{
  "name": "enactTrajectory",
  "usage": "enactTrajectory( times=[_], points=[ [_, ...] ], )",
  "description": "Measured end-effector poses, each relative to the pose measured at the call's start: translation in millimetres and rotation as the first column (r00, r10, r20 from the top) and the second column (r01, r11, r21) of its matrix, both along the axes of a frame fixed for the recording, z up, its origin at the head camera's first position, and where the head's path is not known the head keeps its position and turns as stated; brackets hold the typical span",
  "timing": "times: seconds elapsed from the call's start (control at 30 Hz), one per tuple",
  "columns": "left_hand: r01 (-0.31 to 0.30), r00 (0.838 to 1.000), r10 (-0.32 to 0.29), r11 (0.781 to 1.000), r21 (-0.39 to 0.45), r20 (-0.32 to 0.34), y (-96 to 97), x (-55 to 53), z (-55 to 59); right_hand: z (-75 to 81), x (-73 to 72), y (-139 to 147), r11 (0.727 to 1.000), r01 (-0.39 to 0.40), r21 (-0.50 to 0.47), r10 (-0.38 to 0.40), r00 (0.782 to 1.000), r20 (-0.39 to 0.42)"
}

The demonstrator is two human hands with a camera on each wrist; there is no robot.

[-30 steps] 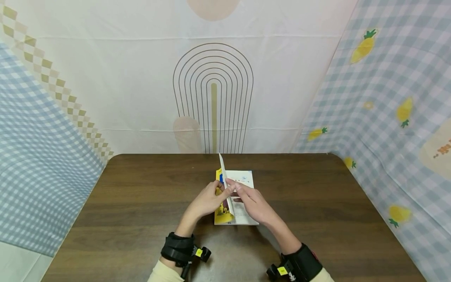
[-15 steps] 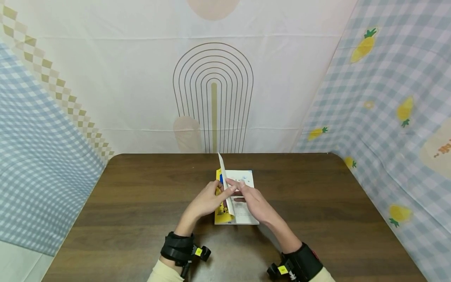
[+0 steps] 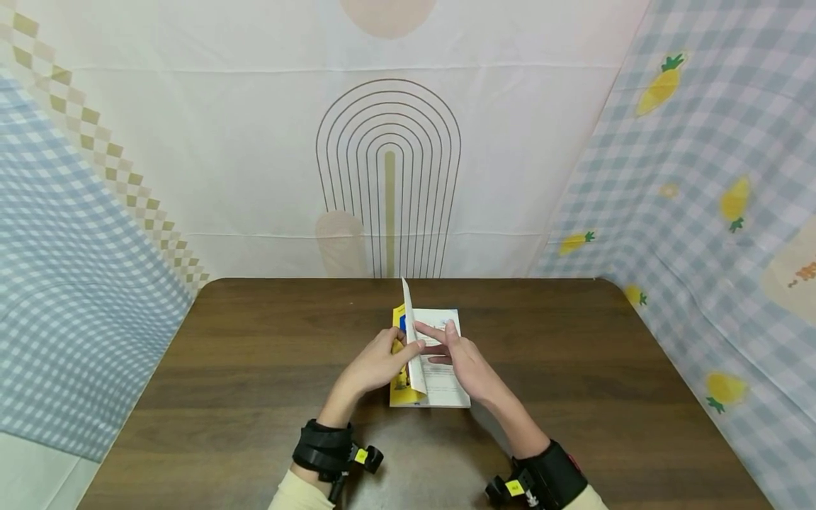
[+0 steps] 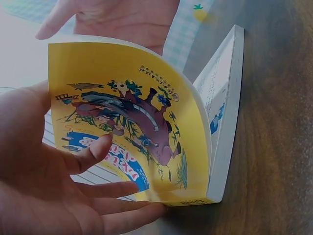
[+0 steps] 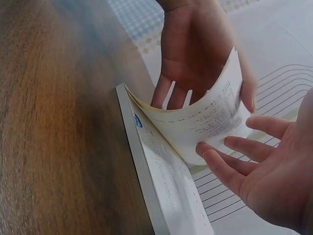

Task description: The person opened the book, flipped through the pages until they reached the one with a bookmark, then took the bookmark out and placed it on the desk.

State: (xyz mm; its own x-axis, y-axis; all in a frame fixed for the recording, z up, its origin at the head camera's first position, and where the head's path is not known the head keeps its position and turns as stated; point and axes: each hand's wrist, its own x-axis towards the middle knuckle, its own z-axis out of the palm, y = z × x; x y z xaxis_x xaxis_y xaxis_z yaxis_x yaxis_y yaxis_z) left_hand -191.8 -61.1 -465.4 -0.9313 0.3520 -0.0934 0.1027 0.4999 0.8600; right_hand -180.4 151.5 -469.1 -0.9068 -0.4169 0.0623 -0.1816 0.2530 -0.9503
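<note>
A paperback book [image 3: 443, 386] lies open on the table, its yellow illustrated cover [image 4: 142, 112] and the first pages standing up in a curve. With thumb over the raised edge and fingers behind the cover, my left hand [image 3: 377, 361] holds the lifted part. My right hand [image 3: 468, 365] is on the other side, its fingers stretched toward the printed page [image 5: 215, 117]. In the right wrist view its fingertips touch or nearly touch that page. The thicker page block [image 5: 161, 181] rests flat on the wood.
The brown wooden table [image 3: 255, 354] extends around the book. A white cloth [image 3: 255, 156] with arch lines hangs behind it, and blue checked cloths [image 3: 688, 177] hang at both sides. Black straps with small cameras [image 3: 325, 450] sit on both wrists.
My right thumb has drawn away from the left thumb and the page's edge, and the right fingers have spread. The left hand keeps its hold, the lifted pages still upright.
</note>
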Motion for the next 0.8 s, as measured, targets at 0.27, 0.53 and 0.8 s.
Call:
enactTrajectory(
  times=[0.27,0.53,0.8],
  points=[
    [-0.042,0.999,0.043,0.998,-0.035,0.020,1.4,0.8,1.7,-0.1,-1.8,0.6,1.000,-0.017,-0.013,0.017,1.000,-0.016],
    [-0.041,0.999,0.041,0.998,-0.041,0.014,1.6,0.9,0.4,-0.9,-1.6,-0.5,1.000,-0.012,-0.001,0.012,0.999,-0.036],
    [-0.046,0.999,0.046,0.997,-0.061,0.004,2.4,1.5,2.9,-1.4,-2.7,0.1,1.000,-0.013,-0.012,0.013,1.000,-0.015]
  ],
)
